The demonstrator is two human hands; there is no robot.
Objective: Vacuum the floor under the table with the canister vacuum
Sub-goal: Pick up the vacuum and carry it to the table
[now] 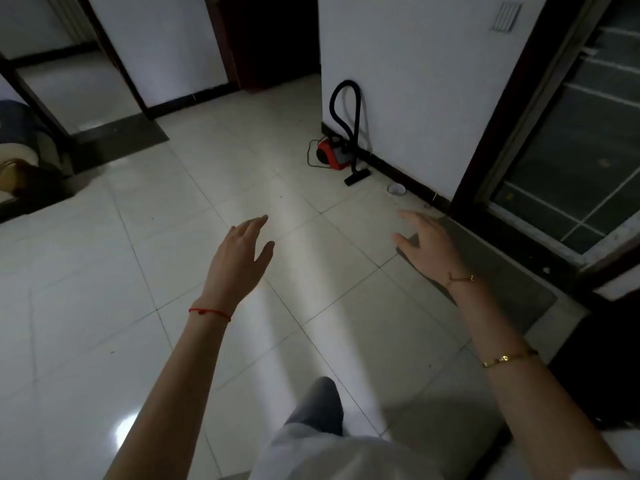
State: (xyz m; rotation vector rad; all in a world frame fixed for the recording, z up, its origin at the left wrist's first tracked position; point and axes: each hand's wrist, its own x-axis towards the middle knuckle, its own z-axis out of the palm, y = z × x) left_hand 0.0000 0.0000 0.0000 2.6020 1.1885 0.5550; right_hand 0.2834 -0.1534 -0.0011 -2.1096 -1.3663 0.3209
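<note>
No lettering, label, brand mark or number can be read anywhere in this dim head-camera view, neither on the red canister vacuum [329, 154] parked against the wall nor on the wall plate [506, 16] above it.

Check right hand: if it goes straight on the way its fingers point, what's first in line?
Probably the small white bowl on the floor by the wall, short of the vacuum's floor nozzle. The right hand holds nothing; depth is unclear.
</note>
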